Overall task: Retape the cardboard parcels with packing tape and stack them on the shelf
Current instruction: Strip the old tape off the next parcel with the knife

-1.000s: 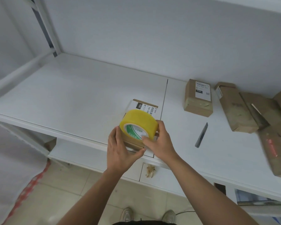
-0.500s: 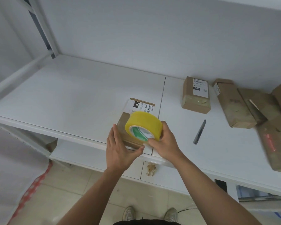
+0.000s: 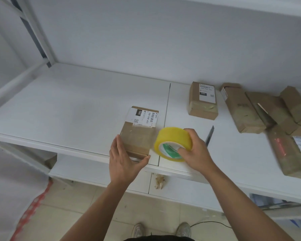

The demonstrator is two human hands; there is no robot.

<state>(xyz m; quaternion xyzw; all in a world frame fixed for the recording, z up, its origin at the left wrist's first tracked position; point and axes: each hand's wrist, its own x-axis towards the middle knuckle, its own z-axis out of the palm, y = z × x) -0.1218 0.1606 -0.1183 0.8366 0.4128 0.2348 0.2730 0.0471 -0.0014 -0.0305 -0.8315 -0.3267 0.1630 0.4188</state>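
- Gripping the yellow tape roll (image 3: 173,143), the right hand (image 3: 195,152) has its fingers curled over the roll's outer band and one finger hooked into the core with its green-and-white print.
- The roll is tilted, its open face turned toward the person, just right of the parcel (image 3: 139,132) and above the shelf's (image 3: 59,108) front edge; whether it touches the board cannot be told.
- The left hand (image 3: 122,160) is not clenched: straight fingers lie along the parcel's left side and the thumb reaches across its near end, bracing it rather than curling round it.
- The parcel lies flat at the front edge of the shelf, just left of the seam between the two shelf boards; a white label with a barcode and "060" covers its far half, and glossy tape shows over the brown near half.
- A dark knife (image 3: 210,134) lies on the right board just beyond the right hand.
- Farther back on the right board sits a small box (image 3: 203,101) with a white label, well apart from the parcel.
- Toward the right edge several more brown boxes (image 3: 261,110) lie in a loose heap, some overlapping; one flat package (image 3: 292,150) near the front edge is blurred.
- Below the shelf, a lower board, tiled floor and two shoes (image 3: 161,229) are visible.
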